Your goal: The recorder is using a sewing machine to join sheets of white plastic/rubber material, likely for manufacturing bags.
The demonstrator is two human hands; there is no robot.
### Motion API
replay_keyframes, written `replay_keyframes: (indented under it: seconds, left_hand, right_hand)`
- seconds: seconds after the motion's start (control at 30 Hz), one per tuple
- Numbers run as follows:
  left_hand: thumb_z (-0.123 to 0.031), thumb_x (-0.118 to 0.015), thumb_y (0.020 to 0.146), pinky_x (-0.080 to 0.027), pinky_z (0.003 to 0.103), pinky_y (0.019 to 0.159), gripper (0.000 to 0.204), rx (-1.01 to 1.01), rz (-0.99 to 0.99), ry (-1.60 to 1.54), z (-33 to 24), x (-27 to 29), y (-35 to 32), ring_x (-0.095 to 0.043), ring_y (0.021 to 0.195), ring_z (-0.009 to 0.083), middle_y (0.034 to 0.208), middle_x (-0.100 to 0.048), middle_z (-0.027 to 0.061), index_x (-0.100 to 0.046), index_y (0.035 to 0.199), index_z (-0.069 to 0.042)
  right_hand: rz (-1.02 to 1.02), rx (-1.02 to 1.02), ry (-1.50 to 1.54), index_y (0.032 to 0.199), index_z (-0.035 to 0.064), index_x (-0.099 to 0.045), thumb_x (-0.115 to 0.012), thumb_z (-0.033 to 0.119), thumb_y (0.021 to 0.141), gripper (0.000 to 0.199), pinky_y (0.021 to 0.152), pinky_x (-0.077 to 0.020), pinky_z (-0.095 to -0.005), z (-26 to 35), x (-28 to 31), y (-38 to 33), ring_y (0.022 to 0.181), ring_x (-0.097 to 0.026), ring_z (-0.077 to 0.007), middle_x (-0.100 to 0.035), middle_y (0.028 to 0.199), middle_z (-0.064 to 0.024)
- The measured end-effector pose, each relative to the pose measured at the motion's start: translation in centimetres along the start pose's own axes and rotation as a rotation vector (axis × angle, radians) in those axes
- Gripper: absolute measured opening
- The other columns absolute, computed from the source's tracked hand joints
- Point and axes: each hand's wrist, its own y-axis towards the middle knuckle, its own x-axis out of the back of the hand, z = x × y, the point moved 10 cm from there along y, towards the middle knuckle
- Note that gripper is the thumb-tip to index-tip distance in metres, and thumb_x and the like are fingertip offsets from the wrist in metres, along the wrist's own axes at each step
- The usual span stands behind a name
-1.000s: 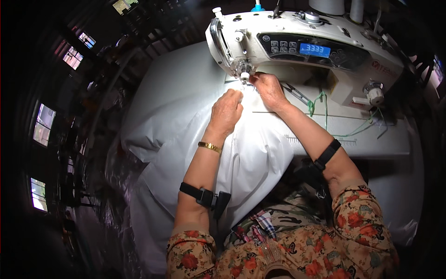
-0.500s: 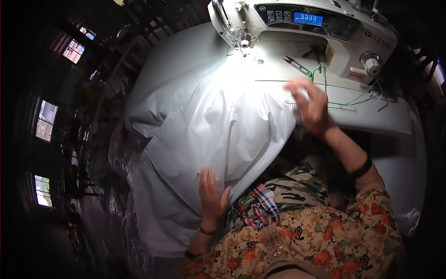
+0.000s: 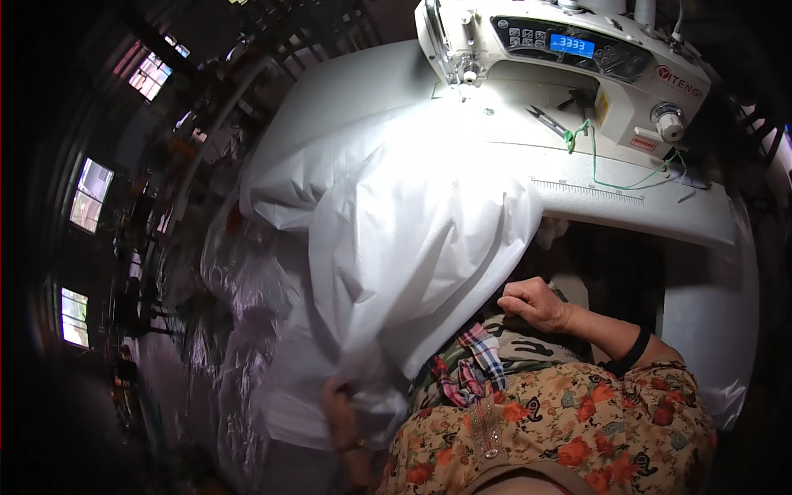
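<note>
**Since nobody's hands are working up by the needle, that white sheet (image 3: pixel 388 256) is doing a lot of draping**

Starting closest in, the floral shirt (image 3: pixel 569 421) is filling the bottom, with a plaid cloth (image 3: pixel 481 351) bunching over camo trousers (image 3: pixel 528 348). Down at the sheet's lower end, the left hand (image 3: pixel 338 412) is blurring out; whether it's pinching the fabric or just touching it, no way to tell. It's probably staying low because most of the loose bulk is hanging there. Over the lap, the right hand (image 3: pixel 536 304) is sitting with its fingers curled in, a loose fist showing nothing in its grip, so it's likely just resting.

Further up, the sheet is spilling off the front of the sewing table (image 3: pixel 701 219). Folds and all, its long axis is running from the needle area down and a bit left toward the wearer, loose end pointing at the left hand. It's probably lying left because the machine's body is blocking the right. Glare is hiding whether the top end is sitting under the foot.

Farther back, snips (image 3: pixel 549 122) are lying right of the needle beside some green cord (image 3: pixel 571 142), presumably parked clear of the cloth. Behind those, the white sewing machine (image 3: pixel 569 62) is lighting the whole spot.
</note>
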Motion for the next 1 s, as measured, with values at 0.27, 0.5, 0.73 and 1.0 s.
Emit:
replay_keyframes:
  seconds: [0.27,0.5,0.73,1.0]
  left_hand:
    - [-0.026,-0.048,0.096,-0.046,0.038,0.093,0.038,-0.509,-0.531,0.660,-22.0,19.0,-0.2,-0.059,0.106,0.0327,0.120,-0.059,0.0211,-0.058,0.119,0.004]
    - [-0.008,-0.056,0.089,-0.043,0.039,0.098,0.036,-0.296,-0.391,1.299,-15.6,22.9,18.3,-0.055,0.112,0.0353,0.124,-0.057,0.0231,-0.056,0.124,0.002]
    - [-0.006,-0.054,0.095,-0.053,0.034,0.070,0.012,-0.396,-0.014,0.417,-24.3,-4.5,13.3,-0.066,0.079,0.0229,0.087,-0.066,0.0113,-0.062,0.097,0.003]
    - [-0.016,-0.054,0.097,-0.053,0.039,0.086,0.024,0.101,0.490,0.326,-4.8,-10.1,2.2,-0.065,0.092,0.0261,0.103,-0.066,0.0162,-0.064,0.111,0.001]
  right_hand:
    - [-0.057,-0.068,0.198,0.119,-0.0004,-0.060,-0.050,0.008,0.089,0.033,0.097,-0.0442,-0.0340,-4.5,-3.1,4.3,0.115,-0.056,-0.0316,-0.061,0.120,-0.0214]
    - [0.251,-0.141,0.616,0.119,0.0014,-0.060,-0.063,0.023,0.089,0.037,0.090,-0.0490,-0.0341,2.7,-7.9,7.5,0.103,-0.063,-0.0237,-0.067,0.106,-0.0149]
    - [0.151,0.135,0.126,0.125,0.0071,-0.058,-0.054,0.018,0.091,0.036,0.097,-0.0448,-0.0361,2.5,-5.8,8.7,0.112,-0.058,-0.0258,-0.062,0.118,-0.0145]
    - [0.230,0.289,0.191,0.129,0.0101,-0.056,-0.045,0.008,0.093,0.037,0.100,-0.0433,-0.0364,5.6,-9.2,9.7,0.114,-0.055,-0.0305,-0.058,0.123,-0.0154]
